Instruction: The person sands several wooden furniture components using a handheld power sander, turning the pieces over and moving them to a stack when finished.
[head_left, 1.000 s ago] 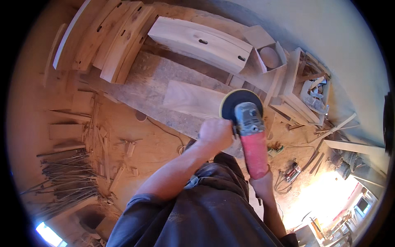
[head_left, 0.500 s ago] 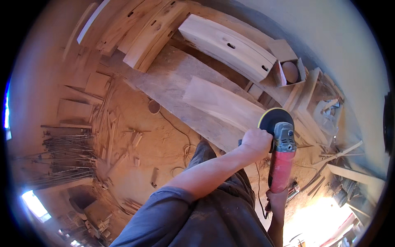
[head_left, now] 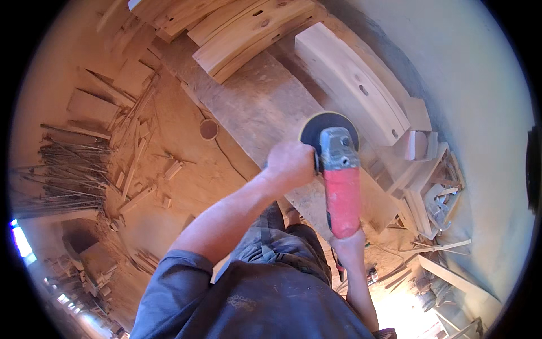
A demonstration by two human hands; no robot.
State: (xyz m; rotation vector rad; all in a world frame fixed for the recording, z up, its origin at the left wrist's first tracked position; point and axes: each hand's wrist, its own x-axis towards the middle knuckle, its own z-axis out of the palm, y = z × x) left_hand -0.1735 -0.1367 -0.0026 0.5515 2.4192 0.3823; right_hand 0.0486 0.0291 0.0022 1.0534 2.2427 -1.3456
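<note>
Red-bodied disc sander (head_left: 342, 198) was over the bench (head_left: 257, 110), dark pad (head_left: 320, 122) at the far end. From where I stood: left hand (head_left: 289, 165) curled tight at the left of the tool head, whatever it gripped hidden in the fist. Right hand (head_left: 348, 246) closed around the rear of the body, fingers mostly hidden. Pale board (head_left: 375, 199) showed right of the tool; couldn't tell pad contact. Slotted curved timber (head_left: 351, 79) lay beyond.

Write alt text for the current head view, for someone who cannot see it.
The left hand grips a red and grey sander beside its dark disc, the right hand its rear end, above a bench. Slotted wooden beams lie beyond.
</note>
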